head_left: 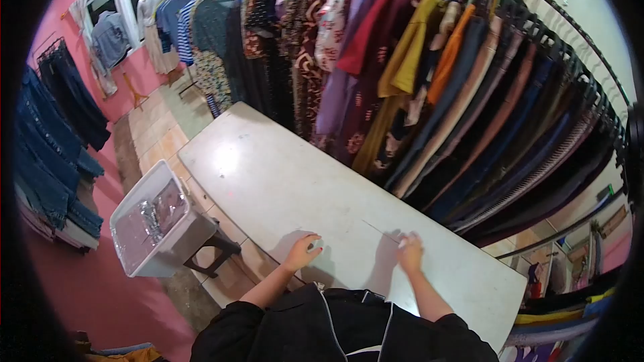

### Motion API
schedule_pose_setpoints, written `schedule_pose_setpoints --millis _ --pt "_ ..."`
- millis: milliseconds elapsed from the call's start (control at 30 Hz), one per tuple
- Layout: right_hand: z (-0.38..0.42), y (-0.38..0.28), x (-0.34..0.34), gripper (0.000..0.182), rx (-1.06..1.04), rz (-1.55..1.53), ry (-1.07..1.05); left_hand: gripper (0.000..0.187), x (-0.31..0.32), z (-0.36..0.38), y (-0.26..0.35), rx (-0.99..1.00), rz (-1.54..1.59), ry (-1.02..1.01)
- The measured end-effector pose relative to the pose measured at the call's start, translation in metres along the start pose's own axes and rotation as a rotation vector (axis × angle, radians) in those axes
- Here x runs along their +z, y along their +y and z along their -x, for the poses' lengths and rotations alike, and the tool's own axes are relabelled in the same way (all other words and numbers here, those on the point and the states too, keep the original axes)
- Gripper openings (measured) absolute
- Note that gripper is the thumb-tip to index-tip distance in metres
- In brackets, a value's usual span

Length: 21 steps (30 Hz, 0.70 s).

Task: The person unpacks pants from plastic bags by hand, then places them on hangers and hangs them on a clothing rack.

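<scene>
My left hand [303, 253] is held over the near side of a white table [288, 181], its fingers loosely bent and apart from the thumb, with nothing in it. To its right, my right hand [410, 253] is over the same tabletop, fingers loosely spread and a little blurred, and no object shows in it. Both hands cast shadows on the white surface. A thin dark line [379, 229] runs across the tabletop between them.
A grey-white bin [164, 255] holding clear plastic-wrapped items [151, 221] stands on a dark stool [215, 255] left of the table. A long rack of hanging clothes [362, 60] lines the far side. Jeans [50, 147] hang along the pink wall at left.
</scene>
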State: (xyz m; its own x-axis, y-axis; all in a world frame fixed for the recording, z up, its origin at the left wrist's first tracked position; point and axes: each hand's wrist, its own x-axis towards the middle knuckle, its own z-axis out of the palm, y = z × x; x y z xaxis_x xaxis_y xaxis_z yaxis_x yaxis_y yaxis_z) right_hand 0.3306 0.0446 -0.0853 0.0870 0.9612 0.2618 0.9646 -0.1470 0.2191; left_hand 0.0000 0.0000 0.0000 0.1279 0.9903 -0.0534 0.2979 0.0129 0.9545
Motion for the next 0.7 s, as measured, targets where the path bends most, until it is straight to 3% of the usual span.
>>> schedule_pose_setpoints --millis 67,167,267,367,567,667,700 --pt "0.02 0.012 -0.06 0.054 -0.204 -0.624 -0.388 0.038 -0.022 0.017 -0.006 -0.01 -0.083 0.18" --pt "0.042 -0.109 -0.114 0.053 -0.427 -0.591 -0.369 0.039 -0.123 0.056 -0.065 0.024 -0.403 0.485" --pt "0.038 -0.172 -0.13 0.055 -0.677 -0.633 -0.382 0.038 -0.194 0.082 -0.077 -0.054 -0.567 0.724" --pt "0.023 -0.236 -0.135 0.059 -0.742 -0.624 -0.351 0.035 -0.26 0.109 -0.094 -0.112 -0.613 0.917" --pt "-0.004 -0.344 -0.151 0.067 -0.79 -0.591 -0.334 0.033 -0.369 0.153 -0.102 -0.213 -0.805 1.1" --pt "-0.013 -0.377 -0.162 0.069 -0.816 -0.577 -0.305 0.034 -0.413 0.16 -0.131 -0.331 -0.794 1.115" --pt "-0.014 -0.383 -0.166 0.069 -0.823 -0.57 -0.294 0.036 -0.425 0.162 -0.143 -0.454 -0.768 1.052"
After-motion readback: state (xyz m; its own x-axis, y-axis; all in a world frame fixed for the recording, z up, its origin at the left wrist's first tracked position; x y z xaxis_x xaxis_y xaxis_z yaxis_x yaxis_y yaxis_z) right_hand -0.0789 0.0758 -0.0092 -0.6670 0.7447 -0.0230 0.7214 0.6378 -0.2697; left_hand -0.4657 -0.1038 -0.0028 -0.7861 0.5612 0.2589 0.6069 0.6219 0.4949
